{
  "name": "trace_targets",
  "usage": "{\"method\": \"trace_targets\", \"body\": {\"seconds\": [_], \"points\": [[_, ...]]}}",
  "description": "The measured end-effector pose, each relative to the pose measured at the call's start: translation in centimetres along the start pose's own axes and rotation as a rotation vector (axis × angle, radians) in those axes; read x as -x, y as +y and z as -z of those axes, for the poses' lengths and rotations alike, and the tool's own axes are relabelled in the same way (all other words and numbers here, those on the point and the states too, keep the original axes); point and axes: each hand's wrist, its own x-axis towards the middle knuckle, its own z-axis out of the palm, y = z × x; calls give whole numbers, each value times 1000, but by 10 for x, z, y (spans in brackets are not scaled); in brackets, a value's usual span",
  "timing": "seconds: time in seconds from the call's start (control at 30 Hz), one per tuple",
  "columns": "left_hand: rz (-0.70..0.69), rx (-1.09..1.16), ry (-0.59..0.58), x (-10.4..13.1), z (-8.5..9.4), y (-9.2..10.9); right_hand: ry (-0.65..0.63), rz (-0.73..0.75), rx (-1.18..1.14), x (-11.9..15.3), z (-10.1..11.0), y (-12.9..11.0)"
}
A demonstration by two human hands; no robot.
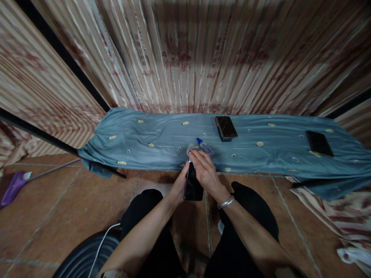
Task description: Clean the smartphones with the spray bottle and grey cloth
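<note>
Blue cloth (162, 133), one bottle (205, 146), one phone (193, 188) held in left fingers (186, 168), right fingers (200, 159) bunched, hold unclear

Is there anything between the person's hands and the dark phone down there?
Nothing visible blocks the left hand, which holds the dark phone directly. The right hand is at its upper end; something pale shows by the fingertips, too unclear to identify. The blue-capped bottle lies beyond, not between.

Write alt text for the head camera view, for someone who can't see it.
A dark phone is in the grip of a person's left hand, with the right hand at its upper end. Just beyond, a blue-capped bottle lies on a blue patterned cloth; farther right are stacked dark devices and a single dark device. Pleated curtains hang behind.
</note>
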Motion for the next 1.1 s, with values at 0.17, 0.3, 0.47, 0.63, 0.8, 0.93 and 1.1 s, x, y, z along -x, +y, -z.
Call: {"method": "trace_targets", "body": {"seconds": [0.17,0.3,0.47,0.63,0.8,0.93,1.1], "points": [[-13,-30,50,0,-1,-1,-2,-16,0,0,2,3],[-11,-52,42,0,0,-2,-18,-58,12,0,4,5],[-14,-69,51,1,0,-2,-26,-92,26,2,7,10],[29,-38,28,0,1,2,-35,-136,25,6,9,18],[30,-14,-1,-2,4,5,-18,-146,59,12,9,22],[4,4,-32,-3,1,7,-9,-124,95,15,8,21],[-12,23,-6,-3,-1,5,-13,-83,77,12,5,12]]}}
